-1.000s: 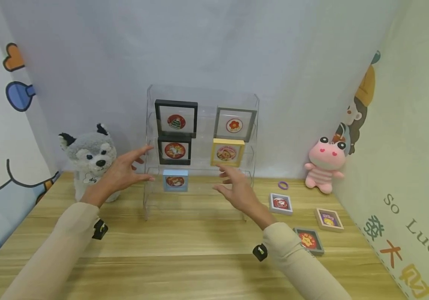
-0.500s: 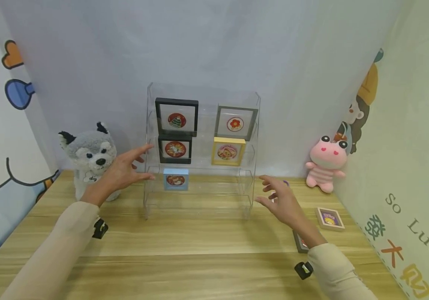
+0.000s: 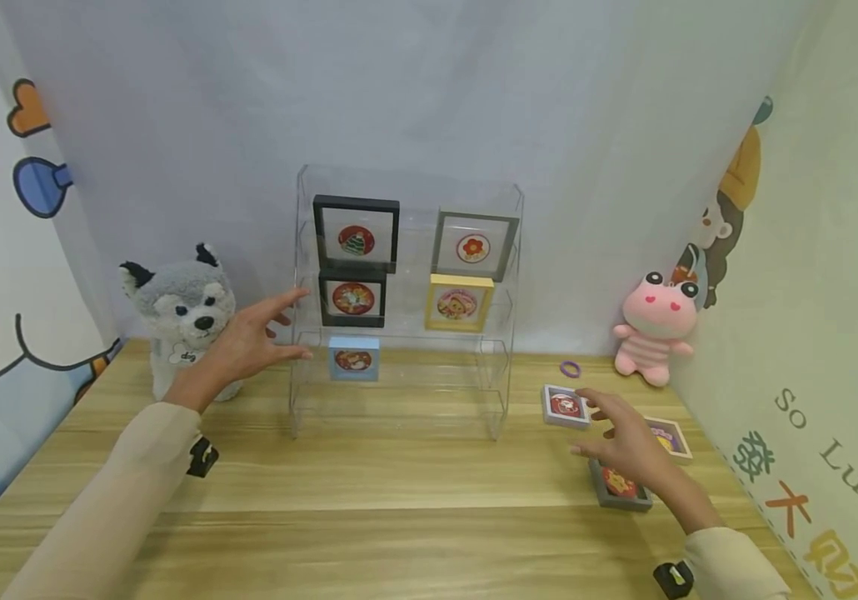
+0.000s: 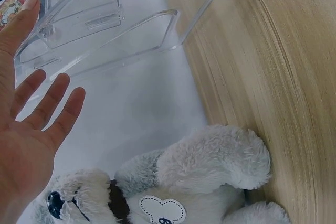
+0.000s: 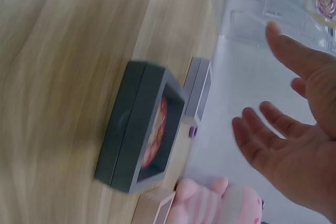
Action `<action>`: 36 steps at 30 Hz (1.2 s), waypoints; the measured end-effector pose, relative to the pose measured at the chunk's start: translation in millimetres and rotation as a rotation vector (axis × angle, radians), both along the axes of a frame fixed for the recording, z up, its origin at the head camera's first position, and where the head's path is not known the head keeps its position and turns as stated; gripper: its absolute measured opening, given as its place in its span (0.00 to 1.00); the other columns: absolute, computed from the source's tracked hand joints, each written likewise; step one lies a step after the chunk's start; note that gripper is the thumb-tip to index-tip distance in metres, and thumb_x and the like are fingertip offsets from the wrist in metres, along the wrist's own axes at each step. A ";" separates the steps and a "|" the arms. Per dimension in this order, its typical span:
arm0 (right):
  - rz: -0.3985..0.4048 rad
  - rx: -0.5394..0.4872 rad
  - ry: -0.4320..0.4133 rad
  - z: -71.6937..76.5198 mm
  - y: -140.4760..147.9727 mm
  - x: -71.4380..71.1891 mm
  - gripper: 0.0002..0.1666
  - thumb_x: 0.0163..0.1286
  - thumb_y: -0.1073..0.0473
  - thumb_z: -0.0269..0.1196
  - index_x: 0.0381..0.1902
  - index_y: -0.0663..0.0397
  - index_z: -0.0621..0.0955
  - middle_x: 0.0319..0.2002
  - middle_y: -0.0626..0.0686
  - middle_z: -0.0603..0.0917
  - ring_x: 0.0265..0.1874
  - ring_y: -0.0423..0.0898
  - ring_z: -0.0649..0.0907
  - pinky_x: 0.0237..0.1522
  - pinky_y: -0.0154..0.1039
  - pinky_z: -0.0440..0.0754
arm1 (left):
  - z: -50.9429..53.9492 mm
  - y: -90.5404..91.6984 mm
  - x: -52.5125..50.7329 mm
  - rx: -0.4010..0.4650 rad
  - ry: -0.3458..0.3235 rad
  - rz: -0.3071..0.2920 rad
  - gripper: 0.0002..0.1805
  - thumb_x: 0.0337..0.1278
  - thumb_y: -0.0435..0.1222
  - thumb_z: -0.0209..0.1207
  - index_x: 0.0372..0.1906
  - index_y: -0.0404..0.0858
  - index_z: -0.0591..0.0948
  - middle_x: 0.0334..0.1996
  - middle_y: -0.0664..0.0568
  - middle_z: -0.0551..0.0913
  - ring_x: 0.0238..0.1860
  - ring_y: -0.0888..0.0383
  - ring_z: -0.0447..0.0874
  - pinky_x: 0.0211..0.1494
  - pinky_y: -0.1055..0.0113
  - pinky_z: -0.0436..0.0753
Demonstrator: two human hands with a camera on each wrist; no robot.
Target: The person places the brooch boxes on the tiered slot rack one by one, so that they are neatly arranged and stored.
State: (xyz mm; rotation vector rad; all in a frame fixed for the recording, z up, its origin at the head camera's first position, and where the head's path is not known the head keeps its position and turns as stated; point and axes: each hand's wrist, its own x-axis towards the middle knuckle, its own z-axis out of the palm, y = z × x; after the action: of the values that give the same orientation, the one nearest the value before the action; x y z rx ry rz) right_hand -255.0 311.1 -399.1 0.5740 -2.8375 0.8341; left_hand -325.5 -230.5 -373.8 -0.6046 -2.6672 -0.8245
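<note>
I find the clear plastic rack (image 3: 429,415) upright at the centre of the head frame, its tiers transparent and smooth-edged. It carries five square frames with round emblems: the upper black frame (image 3: 356,235) and lower black frame (image 3: 352,298) at centre left, the blue frame (image 3: 354,360) beneath them, and to their right the light grey frame (image 3: 476,247) above the yellow frame (image 3: 459,304). At centre left, the left hand (image 3: 245,342) is beside the rack's side panel, grip apart, thumb and fingers spread; whether a fingertip touches the plastic I cannot tell. At lower right, the right hand (image 3: 627,442) hovers near the dark grey frame (image 5: 139,124), grip apart, thumb and fingers separated. I record that frame as a deep, box-like square lying face up on the wood-grained tabletop (image 3: 369,500). Above it lie the pale lavender frame (image 3: 566,406) and the cream frame (image 3: 669,437), the latter partly hidden by the hand. I also note a purple ring (image 3: 579,365), a fuzzy plush dog (image 3: 182,304) at left and a pink plush toy (image 3: 655,317) at right.
</note>
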 end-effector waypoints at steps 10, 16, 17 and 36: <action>0.065 0.145 -0.173 -2.7 33.2 10.7 0.48 0.50 0.56 0.79 0.65 0.69 0.72 0.59 0.75 0.74 0.53 0.76 0.77 0.44 0.62 0.83 | 0.8 0.6 0.8 0.000 0.008 -0.002 0.51 0.49 0.38 0.75 0.78 0.42 0.60 0.72 0.35 0.67 0.53 0.39 0.81 0.52 0.44 0.83; 0.110 0.174 -0.209 -4.4 42.9 13.5 0.45 0.46 0.58 0.81 0.59 0.73 0.75 0.57 0.74 0.78 0.52 0.74 0.79 0.50 0.65 0.80 | 0.8 0.1 2.0 0.002 -0.003 0.003 0.51 0.50 0.38 0.75 0.78 0.43 0.60 0.72 0.35 0.67 0.54 0.39 0.80 0.52 0.44 0.83; 0.118 0.177 -0.213 -5.0 44.1 13.8 0.45 0.46 0.59 0.81 0.59 0.73 0.75 0.56 0.74 0.78 0.51 0.74 0.79 0.50 0.65 0.80 | 0.8 0.0 2.1 0.003 -0.005 0.004 0.51 0.50 0.38 0.75 0.78 0.43 0.60 0.72 0.35 0.67 0.54 0.39 0.80 0.52 0.44 0.83; 0.022 0.223 -0.311 -14.2 57.6 12.8 0.46 0.44 0.60 0.81 0.59 0.74 0.75 0.52 0.78 0.79 0.46 0.63 0.82 0.46 0.55 0.81 | 1.2 0.8 0.7 0.007 -0.016 -0.003 0.52 0.50 0.40 0.75 0.78 0.44 0.59 0.72 0.36 0.67 0.54 0.40 0.80 0.53 0.44 0.83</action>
State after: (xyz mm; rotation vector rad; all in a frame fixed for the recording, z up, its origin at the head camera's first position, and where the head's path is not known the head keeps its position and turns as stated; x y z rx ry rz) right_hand -242.2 368.7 -413.3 0.5438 -3.2418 0.6651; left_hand -324.8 -229.7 -372.6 -0.6027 -2.6775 -0.8426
